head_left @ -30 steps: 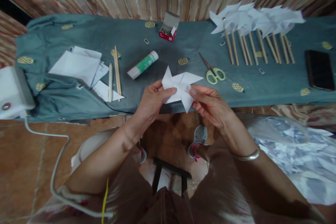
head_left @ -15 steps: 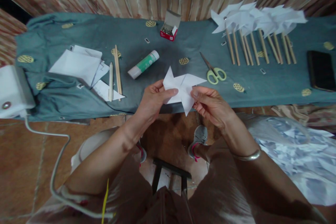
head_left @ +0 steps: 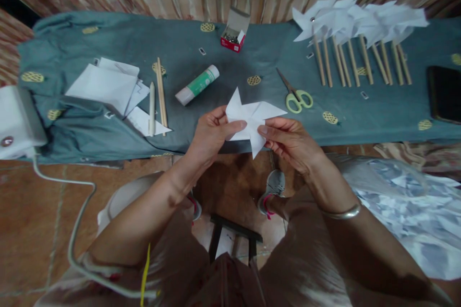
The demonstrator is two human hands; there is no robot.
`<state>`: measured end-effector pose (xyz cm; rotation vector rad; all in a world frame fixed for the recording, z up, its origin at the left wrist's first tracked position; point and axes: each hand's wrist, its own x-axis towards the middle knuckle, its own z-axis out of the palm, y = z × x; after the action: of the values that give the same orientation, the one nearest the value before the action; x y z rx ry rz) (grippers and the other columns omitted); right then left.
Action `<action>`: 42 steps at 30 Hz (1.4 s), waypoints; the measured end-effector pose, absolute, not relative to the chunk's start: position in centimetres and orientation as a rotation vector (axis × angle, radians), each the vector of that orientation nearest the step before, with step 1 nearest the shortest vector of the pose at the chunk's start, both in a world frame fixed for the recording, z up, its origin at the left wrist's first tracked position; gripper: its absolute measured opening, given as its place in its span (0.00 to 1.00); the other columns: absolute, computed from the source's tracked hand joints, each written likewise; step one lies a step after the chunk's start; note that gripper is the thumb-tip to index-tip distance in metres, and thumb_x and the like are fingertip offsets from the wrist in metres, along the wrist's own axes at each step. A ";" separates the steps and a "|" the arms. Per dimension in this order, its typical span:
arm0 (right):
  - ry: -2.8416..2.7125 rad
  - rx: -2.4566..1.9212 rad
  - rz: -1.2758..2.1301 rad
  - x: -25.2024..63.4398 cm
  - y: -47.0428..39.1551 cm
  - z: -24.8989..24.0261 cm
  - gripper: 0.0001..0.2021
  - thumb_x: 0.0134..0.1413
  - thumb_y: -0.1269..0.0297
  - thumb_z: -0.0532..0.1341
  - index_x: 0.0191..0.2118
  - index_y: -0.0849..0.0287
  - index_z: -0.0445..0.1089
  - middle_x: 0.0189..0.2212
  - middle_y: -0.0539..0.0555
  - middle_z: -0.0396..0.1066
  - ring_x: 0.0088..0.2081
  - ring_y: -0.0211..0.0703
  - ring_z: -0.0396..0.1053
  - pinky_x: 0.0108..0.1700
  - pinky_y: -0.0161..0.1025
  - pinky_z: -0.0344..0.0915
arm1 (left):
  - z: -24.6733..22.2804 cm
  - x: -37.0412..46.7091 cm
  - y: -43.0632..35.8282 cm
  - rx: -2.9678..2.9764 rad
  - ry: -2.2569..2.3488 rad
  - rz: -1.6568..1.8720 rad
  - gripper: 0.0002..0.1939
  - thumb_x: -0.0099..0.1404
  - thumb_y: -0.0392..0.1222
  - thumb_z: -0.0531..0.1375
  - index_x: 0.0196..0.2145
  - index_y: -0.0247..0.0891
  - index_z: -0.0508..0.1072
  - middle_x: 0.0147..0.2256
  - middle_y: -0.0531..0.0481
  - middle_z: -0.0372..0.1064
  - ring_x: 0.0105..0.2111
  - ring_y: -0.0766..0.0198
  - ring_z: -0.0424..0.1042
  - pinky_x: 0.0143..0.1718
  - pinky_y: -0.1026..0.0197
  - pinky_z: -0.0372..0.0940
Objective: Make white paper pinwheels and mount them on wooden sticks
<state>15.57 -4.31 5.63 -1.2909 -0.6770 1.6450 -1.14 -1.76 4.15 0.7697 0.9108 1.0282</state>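
Observation:
A white paper pinwheel [head_left: 252, 116] with pointed blades is held in front of me at the table's near edge. My left hand [head_left: 212, 135] pinches its left side, thumb on top. On its right side, my right hand [head_left: 288, 141] grips it between thumb and fingers. Just beyond the paper lie a green and white glue stick [head_left: 198, 85] and scissors [head_left: 296, 96] with light green handles. An open red box [head_left: 233, 36] of small metal pins stands farther back.
Paper sheets [head_left: 104, 87], a white pencil-like stick [head_left: 151, 109] and wooden sticks [head_left: 161, 96] lie left. Right are several pinwheels on sticks [head_left: 355, 21] and a black phone [head_left: 444, 93]. A bag of folded paper [head_left: 410, 201] sits below right; a white device [head_left: 19, 122] is far left.
The view has shifted slightly. My right thumb has moved a little left on the paper, toward its middle. Both hands still hold the pinwheel.

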 end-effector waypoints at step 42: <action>-1.027 -1.310 1.563 16.2 -4.6 5.4 0.17 0.35 0.49 0.76 0.23 0.56 0.76 0.18 0.46 0.69 0.19 0.29 0.59 0.19 0.31 0.58 | 4.8 -1.6 -2.1 0.826 0.948 0.975 0.20 0.43 0.41 0.76 0.35 0.37 0.77 0.29 0.51 0.78 0.32 0.57 0.76 0.33 0.60 0.67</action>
<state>16.20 -4.60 5.36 -1.3102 -1.0271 1.5630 -1.56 -2.06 4.77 0.8260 0.9475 0.9751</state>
